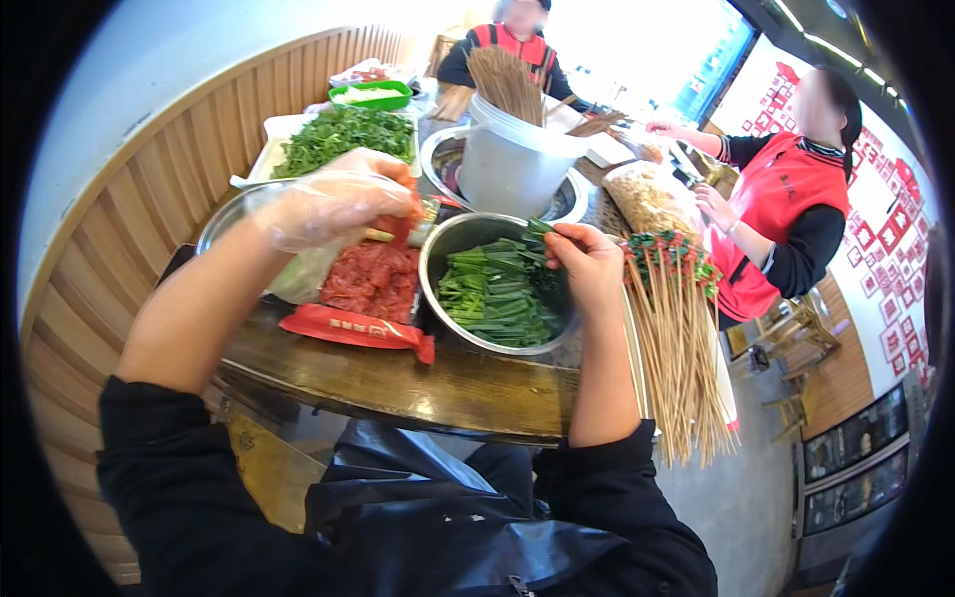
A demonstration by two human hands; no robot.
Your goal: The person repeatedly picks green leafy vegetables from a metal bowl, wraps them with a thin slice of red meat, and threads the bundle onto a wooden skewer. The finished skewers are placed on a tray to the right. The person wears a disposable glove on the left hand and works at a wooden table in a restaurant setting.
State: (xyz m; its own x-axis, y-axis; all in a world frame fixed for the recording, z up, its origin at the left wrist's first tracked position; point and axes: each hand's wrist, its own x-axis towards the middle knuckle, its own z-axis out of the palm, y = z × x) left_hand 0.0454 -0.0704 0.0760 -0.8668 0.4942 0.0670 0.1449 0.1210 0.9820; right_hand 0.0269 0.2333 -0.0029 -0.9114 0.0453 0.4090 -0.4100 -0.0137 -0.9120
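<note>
My left hand (351, 195), in a clear plastic glove, pinches a strip of reddish raw meat (403, 213). It is raised above a tray of raw sliced meat (369, 277). My right hand (587, 257), without a glove, holds a small bunch of cut green chives (539, 233) between thumb and fingers at the right rim of a steel bowl (498, 348). More cut chive lengths (496, 291) fill much of that bowl. A red printed packet (354, 327) lies in front of the meat. Right of my right hand, filled skewers (668, 321) are stacked, their bare sticks towards me.
Behind the bowl, a white plastic bucket (503, 168) of bamboo skewers (507, 82) stands in a steel basin (574, 195). Leafy greens (351, 138) and a green tray (399, 101) sit back left. A bulging bag (647, 195) lies right. Two people in red vests (791, 194) are across the table.
</note>
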